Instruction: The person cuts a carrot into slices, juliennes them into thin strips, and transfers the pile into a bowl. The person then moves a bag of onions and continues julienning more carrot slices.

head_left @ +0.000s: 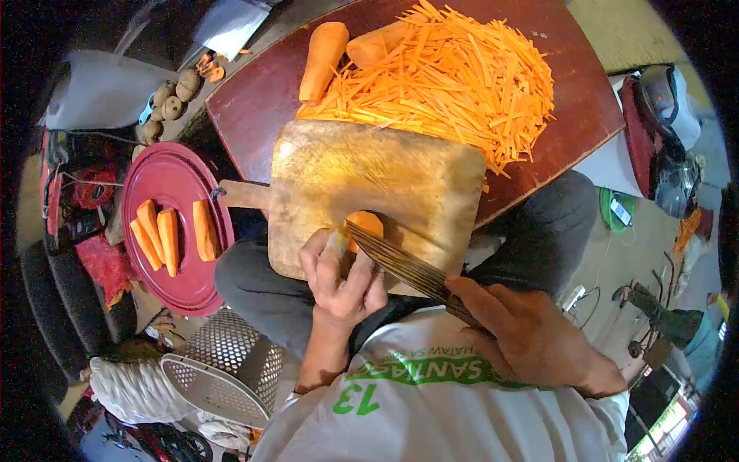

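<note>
1. While the left hand (342, 283) steadies a carrot piece (368, 224) on the wooden cutting board (377, 165), the right hand (519, 327) holds a knife (400, 262) with a dark, streaked blade.
2. The left grip is closed around the carrot piece, its fingers bent close to the blade; something pale and yellowish shows at one fingertip, too unclear to name.
3. The right grip is clamped on the knife at its near end — the handle is mostly hidden under the fingers — and the blade slants across the board, its tip at the carrot piece.
4. The cutting board lies above the person's legs (262, 266), its far edge overlapping the red counter (570, 100) in view. Its short handle points left, toward a round red tray (173, 177).
5. On the counter, just beyond the board, spreads a large heap of thin carrot sticks (454, 88). Two thick carrots (323, 61) sit at its left side, one partly covered by the sticks.
6. Four carrot lengths (204, 231) lie on the red tray — three close together, one apart to their right.
7. Near the tray's lower edge is a perforated basket (235, 350), tipped on its side.
</note>
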A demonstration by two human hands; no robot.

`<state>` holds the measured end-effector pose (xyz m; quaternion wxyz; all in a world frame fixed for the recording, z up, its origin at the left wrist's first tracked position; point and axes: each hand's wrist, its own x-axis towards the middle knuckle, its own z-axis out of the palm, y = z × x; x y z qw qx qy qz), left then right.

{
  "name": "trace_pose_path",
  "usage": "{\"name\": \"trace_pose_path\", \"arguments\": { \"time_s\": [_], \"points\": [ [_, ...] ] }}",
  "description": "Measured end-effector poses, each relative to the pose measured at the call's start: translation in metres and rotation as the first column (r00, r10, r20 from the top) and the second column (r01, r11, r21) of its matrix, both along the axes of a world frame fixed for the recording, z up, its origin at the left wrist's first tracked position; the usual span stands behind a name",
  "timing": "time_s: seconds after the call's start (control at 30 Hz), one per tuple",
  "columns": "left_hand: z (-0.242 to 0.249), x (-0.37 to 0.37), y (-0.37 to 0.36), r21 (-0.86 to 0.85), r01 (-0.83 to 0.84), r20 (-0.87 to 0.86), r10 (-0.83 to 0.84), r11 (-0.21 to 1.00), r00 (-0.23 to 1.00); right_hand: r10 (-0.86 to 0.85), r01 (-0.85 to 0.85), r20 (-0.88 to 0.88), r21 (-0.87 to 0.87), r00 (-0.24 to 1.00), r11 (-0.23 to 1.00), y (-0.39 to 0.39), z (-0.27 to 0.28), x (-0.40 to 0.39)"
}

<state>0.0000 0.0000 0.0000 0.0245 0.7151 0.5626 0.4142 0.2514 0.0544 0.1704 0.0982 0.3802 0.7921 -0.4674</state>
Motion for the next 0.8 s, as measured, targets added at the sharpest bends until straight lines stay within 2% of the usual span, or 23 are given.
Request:
{"name": "trace_pose_path", "arguments": {
  "time_s": [0.07, 0.1, 0.17, 0.27, 0.37, 0.47, 0.57, 0.63, 0.67, 0.77, 0.8],
  "points": [
    [0.007, 0.004, -0.005, -0.013, 0.001, 0.007, -0.001, 1.0, 1.0, 0.0, 0.0, 0.003, -0.034, 1.0, 0.999, -0.001, 0.004, 0.004],
    [-0.007, 0.005, 0.008, 0.018, 0.004, 0.044, -0.005, 1.0, 0.999, 0.003, -0.003, 0.01, 0.007, 1.0, 1.0, 0.009, -0.001, -0.002],
    [-0.003, 0.001, 0.003, 0.008, 0.012, 0.037, -0.012, 1.0, 0.999, 0.009, -0.008, -0.059, 0.018, 0.998, 1.0, 0.011, -0.002, -0.006],
    [-0.001, -0.002, 0.002, -0.002, 0.031, 0.056, -0.031, 1.0, 0.998, 0.044, -0.033, -0.077, 0.141, 0.996, 0.989, 0.012, -0.01, -0.015],
    [-0.004, -0.002, 0.0, -0.008, 0.027, 0.063, -0.026, 1.0, 0.998, -0.03, 0.03, -0.009, -0.002, 1.0, 1.0, 0.019, -0.019, -0.024],
    [-0.002, -0.001, 0.004, 0.009, -0.008, 0.059, 0.008, 1.0, 0.998, -0.004, 0.008, -0.048, 0.098, 0.999, 0.995, 0.017, -0.047, -0.027],
    [-0.002, 0.003, 0.004, 0.016, -0.018, 0.077, 0.016, 1.0, 0.997, -0.013, 0.018, -0.06, 0.086, 0.998, 0.996, 0.026, -0.074, -0.037],
    [-0.003, 0.005, 0.003, 0.012, -0.029, 0.094, 0.028, 1.0, 0.995, -0.049, 0.067, -0.13, 0.141, 0.99, 0.988, 0.022, -0.094, -0.037],
    [-0.003, 0.006, 0.004, 0.008, -0.045, 0.105, 0.044, 0.999, 0.993, -0.061, 0.089, -0.168, 0.167, 0.984, 0.982, 0.022, -0.098, -0.037],
    [-0.004, 0.007, 0.003, 0.023, -0.046, 0.118, 0.043, 0.999, 0.992, -0.066, 0.07, -0.065, 0.062, 0.996, 0.996, 0.025, -0.088, -0.039],
    [-0.004, 0.006, 0.004, 0.038, -0.041, 0.121, 0.036, 0.998, 0.992, -0.076, 0.092, -0.131, 0.123, 0.988, 0.988, 0.022, -0.091, -0.035]
  ]
}}
